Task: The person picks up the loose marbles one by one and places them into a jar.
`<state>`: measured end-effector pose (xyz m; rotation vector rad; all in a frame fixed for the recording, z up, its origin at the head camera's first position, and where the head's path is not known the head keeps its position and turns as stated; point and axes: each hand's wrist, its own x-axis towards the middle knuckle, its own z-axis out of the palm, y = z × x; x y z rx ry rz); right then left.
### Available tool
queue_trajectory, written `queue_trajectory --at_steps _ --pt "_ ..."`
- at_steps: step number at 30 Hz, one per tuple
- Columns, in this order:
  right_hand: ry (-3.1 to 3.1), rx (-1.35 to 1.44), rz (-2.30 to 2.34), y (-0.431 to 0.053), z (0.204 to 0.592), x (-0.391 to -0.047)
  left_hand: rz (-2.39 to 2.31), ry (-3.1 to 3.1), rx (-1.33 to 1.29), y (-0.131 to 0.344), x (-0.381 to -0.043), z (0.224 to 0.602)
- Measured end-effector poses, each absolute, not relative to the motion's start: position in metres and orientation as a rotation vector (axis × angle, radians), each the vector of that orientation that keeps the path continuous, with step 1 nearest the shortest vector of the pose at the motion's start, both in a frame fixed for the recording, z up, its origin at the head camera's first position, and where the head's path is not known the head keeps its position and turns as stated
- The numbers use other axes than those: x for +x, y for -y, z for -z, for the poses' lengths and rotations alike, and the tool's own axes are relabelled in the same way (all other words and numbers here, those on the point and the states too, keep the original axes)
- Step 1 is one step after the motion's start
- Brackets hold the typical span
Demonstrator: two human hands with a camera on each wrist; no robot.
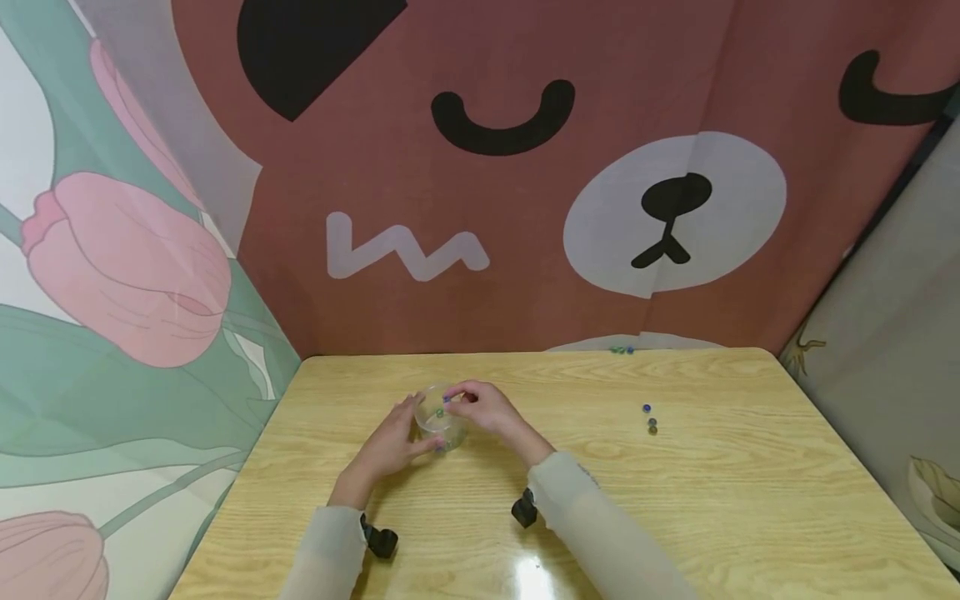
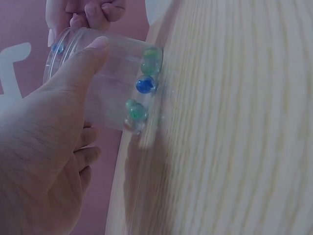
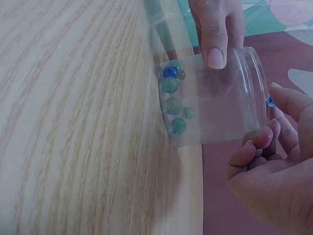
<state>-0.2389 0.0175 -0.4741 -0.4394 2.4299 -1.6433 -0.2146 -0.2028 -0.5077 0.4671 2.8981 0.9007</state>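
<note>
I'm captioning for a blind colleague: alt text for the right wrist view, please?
Right hand pinching a blue marble at the rim of a clear jar, which the left hand holds on a wood-grained table; mostly green marbles lie inside.

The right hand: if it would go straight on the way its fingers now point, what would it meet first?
The right hand would probably meet the clear jar, at its open mouth, though depth is unclear.

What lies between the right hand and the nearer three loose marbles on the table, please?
Only bare wood-grain tabletop lies between the right hand and those three marbles, as the head view shows.
</note>
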Motion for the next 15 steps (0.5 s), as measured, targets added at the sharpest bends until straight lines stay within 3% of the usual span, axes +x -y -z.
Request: queue_trajectory --at_steps 15 --pt "-2.425 -0.451 1.637 -0.0125 0.4776 -0.2375 -0.873 -2.913 0.502 0.2014 -0.2141 0.5071"
